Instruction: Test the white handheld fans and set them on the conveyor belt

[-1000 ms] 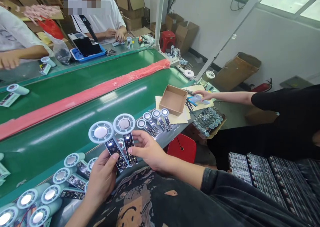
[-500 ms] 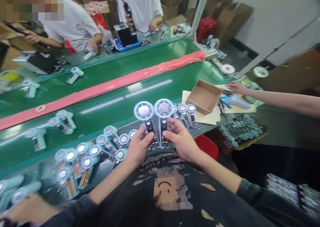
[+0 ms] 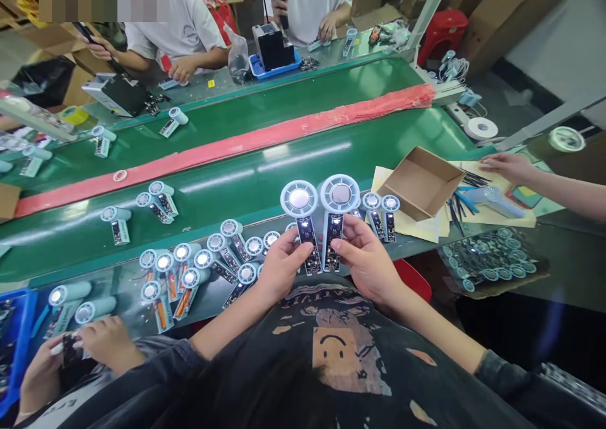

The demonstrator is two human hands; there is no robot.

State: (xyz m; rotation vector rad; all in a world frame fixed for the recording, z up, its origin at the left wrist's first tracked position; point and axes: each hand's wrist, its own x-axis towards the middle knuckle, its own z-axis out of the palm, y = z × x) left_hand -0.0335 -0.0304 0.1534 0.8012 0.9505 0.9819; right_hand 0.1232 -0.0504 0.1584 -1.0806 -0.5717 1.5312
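Note:
In my left hand (image 3: 283,262) is a light-blue handheld fan (image 3: 299,199), its round head upward and a dark circuit board bare in the handle. My right hand (image 3: 372,258) grips a second handheld fan (image 3: 340,192) of the same kind, fingers and thumb around its handle. Both fans stand side by side before my chest, heads almost touching, and both thumbs press on the boards' edges. Just right of them, a few more fans (image 3: 390,205) lie on the bench edge. To the left of my hands lie several others (image 3: 230,228), some with orange parts in the handles.
A green conveyor belt (image 3: 227,189) with a pink strip (image 3: 265,135) runs across. Right are an open cardboard box (image 3: 421,183), a co-worker's hand (image 3: 511,166) and a tray of fans (image 3: 492,262). A neighbour's hands (image 3: 101,340) work at lower left, near a blue bin (image 3: 21,347).
The view has swung left, so the scene sits further right and the blue bin shows. My hands still hold the two fans. The neighbour's hands at lower left now show together, holding a small dark part.

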